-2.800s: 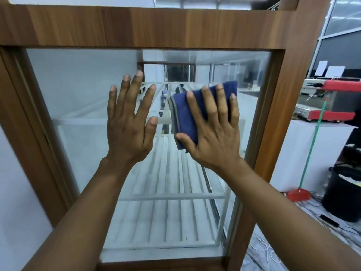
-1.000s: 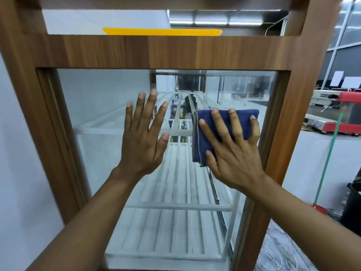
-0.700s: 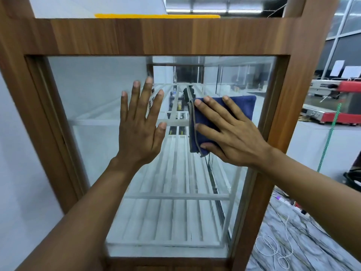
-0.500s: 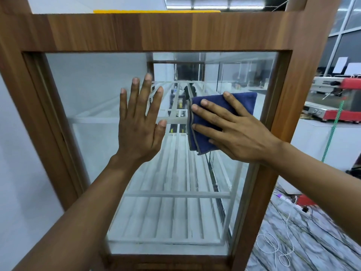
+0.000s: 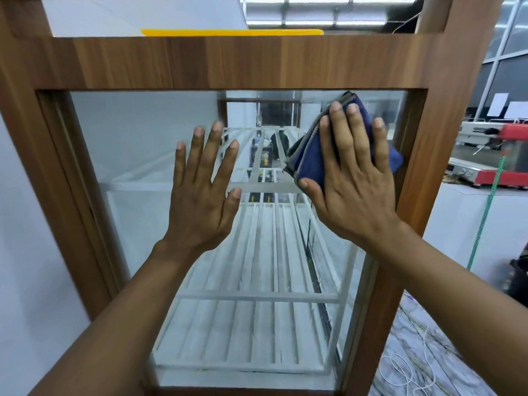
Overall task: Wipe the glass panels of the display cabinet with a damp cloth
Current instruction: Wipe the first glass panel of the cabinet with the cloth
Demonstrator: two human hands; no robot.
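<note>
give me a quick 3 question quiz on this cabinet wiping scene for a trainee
1. Multiple choice: where on the glass panel is the blue cloth? A) upper right B) lower left C) bottom centre
2. True or false: the left hand lies flat against the glass with fingers spread and holds nothing.
3. Short answer: which of the two hands presses the cloth to the glass?
Key: 1 A; 2 true; 3 the right hand, with straight fingers.
</note>
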